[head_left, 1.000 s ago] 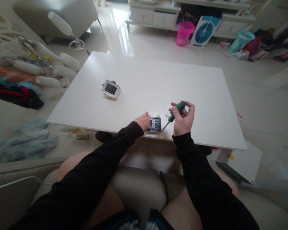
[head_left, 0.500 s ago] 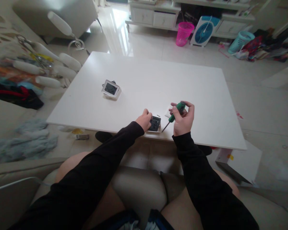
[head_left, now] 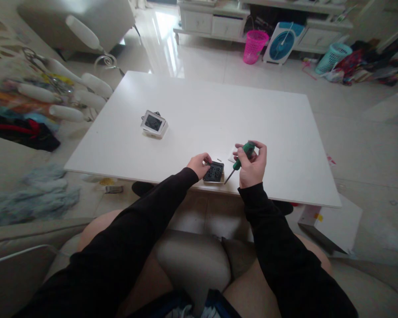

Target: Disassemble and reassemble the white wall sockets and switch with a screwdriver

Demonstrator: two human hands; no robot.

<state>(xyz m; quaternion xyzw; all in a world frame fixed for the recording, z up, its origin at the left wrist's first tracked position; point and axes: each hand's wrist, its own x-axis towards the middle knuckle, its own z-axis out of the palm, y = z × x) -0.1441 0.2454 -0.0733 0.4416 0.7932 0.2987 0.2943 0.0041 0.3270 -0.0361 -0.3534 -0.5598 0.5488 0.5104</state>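
My left hand (head_left: 199,165) is at the upper left corner of a square black plastic part (head_left: 214,172), its thumb and fingers closed on the edge. The part looks like the inside of a wall socket and rests in a shallow white frame at the table's near edge. In my right hand (head_left: 253,165) is a green-handled screwdriver (head_left: 241,161), fingers wrapped around the grip. Its shaft slants down to the left, the tip close to the frame's lower right corner. Whether the tip touches the frame I cannot tell.
A similar white-framed unit with a black middle (head_left: 153,123) sits on the white table (head_left: 199,110), farther left. A small metal piece (head_left: 219,160) lies just beyond the black part. A white plate (head_left: 232,155) is partly hidden behind my right hand.
My left fingers have drawn back to the upper left, uncovering more of the black part, which has shifted slightly right. My right hand with the screwdriver has barely moved.
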